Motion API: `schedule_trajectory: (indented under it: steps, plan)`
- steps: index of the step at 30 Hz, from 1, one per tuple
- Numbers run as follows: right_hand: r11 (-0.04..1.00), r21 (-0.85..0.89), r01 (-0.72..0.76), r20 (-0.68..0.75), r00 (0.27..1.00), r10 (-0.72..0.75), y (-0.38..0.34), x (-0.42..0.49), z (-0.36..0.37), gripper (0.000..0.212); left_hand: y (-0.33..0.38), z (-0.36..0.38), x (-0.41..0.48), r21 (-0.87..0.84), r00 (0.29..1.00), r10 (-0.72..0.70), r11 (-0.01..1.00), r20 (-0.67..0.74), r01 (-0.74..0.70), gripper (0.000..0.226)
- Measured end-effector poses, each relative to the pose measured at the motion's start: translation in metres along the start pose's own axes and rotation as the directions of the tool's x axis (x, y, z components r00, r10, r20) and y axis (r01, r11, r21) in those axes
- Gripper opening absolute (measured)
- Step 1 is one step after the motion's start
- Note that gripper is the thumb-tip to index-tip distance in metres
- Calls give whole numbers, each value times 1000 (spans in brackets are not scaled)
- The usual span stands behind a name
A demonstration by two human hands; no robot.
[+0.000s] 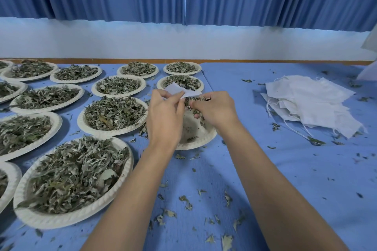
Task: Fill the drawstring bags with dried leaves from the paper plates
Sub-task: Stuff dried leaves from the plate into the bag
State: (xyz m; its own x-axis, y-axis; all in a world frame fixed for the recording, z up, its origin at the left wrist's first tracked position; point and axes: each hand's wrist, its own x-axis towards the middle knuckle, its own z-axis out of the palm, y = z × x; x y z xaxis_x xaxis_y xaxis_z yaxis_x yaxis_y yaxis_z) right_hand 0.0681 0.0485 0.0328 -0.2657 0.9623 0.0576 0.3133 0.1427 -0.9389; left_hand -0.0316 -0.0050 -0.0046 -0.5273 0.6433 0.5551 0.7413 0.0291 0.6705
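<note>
My left hand [165, 114] pinches the rim of a small white drawstring bag [183, 91], holding its mouth up above a nearly emptied paper plate [195, 140]. My right hand [214, 108] grips a bunch of dried leaves [195, 101] right at the bag's mouth. Most of the bag is hidden behind my hands. Several paper plates heaped with dried grey-green leaves fill the left of the table, the nearest one [73, 179] at the front left.
A pile of flat white drawstring bags [312, 104] lies at the right on the blue tablecloth [285, 169]. Loose leaf bits are scattered over the cloth. A white wall and blue curtains stand behind the table's far edge.
</note>
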Motion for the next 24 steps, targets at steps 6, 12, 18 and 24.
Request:
schedule_trajectory:
  steps: [6,12,18,24]
  plan:
    - [982,169,-80,7,997,80,3,4,0,15,9,7,-7,21,998,-57,998,-1,57,14]
    - [964,230,-136,32,991,133,8,7,1,2,10,8,-6,-147,985,-158,975,68,167,18]
    - [996,-26,-82,-88,993,79,23,8,4,42,10,3,-2,-365,910,-227,861,346,353,24]
    - [992,86,-91,-135,985,103,27,11,9,40,10,4,1,-317,856,-157,883,492,345,21]
